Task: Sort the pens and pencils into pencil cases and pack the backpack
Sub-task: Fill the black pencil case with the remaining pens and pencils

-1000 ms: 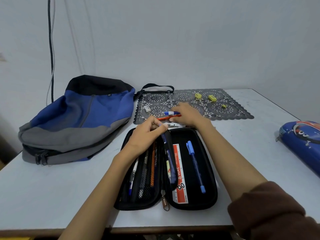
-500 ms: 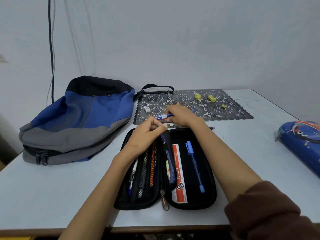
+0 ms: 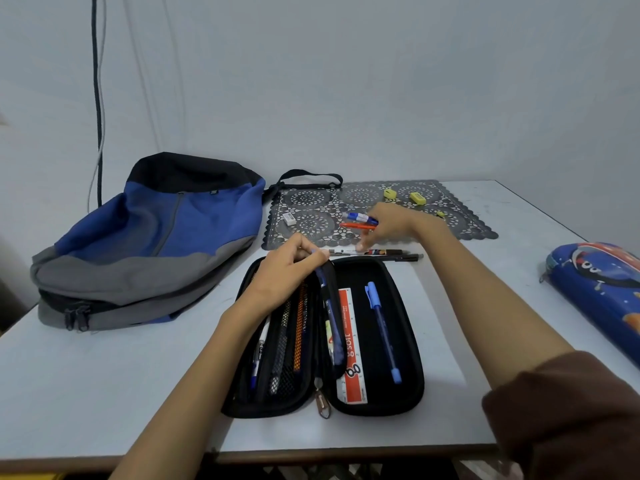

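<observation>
A: Where are my hands?
B: Your left hand [image 3: 285, 271] pinches the flap top of the case [image 3: 407, 306]. Your right hand [image 3: 391, 225], just past it over the mat [image 3: 311, 202], grips a blue-white pen [image 3: 358, 217] and an orange pen [image 3: 355, 225].

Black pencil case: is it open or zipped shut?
Open. The case lies spread in two halves, pens and a ruler showing inside, and the left hand holds its middle flap.

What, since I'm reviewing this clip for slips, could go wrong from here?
The right hand grips a blue-white pen and an orange pen while reaching for the loose pens beyond the pencil case; one may slip. If the left hand lets go, the divider could flop shut.
</observation>
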`<action>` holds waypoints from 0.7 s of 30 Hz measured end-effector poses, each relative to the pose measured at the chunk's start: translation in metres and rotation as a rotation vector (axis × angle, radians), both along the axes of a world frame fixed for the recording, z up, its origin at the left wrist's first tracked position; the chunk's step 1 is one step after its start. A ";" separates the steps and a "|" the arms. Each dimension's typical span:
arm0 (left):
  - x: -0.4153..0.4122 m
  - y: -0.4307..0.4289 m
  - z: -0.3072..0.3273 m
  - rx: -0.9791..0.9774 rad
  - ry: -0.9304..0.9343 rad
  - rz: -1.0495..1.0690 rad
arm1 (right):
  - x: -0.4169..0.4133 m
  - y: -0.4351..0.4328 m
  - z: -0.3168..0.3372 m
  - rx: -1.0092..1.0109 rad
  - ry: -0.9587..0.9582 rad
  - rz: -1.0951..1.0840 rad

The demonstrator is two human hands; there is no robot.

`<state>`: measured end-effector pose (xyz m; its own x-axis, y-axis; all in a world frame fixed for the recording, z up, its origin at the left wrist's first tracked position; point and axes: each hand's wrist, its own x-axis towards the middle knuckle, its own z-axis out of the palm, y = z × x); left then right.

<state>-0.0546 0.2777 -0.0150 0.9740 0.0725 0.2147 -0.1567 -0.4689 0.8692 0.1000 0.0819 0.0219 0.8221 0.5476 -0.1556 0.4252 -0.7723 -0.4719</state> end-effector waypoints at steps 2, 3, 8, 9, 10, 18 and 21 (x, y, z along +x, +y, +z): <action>0.000 0.000 0.000 -0.004 0.005 0.000 | 0.002 -0.001 -0.003 -0.062 -0.012 0.015; 0.000 0.000 0.000 -0.004 0.007 0.000 | 0.002 -0.001 -0.004 -0.064 -0.019 0.023; 0.000 -0.001 0.000 -0.016 0.011 0.011 | 0.000 0.000 -0.004 -0.135 -0.048 0.019; 0.000 0.000 0.000 -0.013 0.012 0.012 | 0.000 0.001 -0.004 -0.159 -0.055 0.019; 0.000 0.000 0.000 -0.009 0.013 0.010 | 0.000 0.000 -0.003 -0.172 -0.055 0.020; 0.000 0.000 -0.001 -0.003 0.017 0.008 | 0.005 -0.010 0.000 0.062 0.095 -0.082; 0.000 0.000 0.000 -0.011 0.016 0.005 | 0.003 -0.018 0.001 0.040 0.108 -0.038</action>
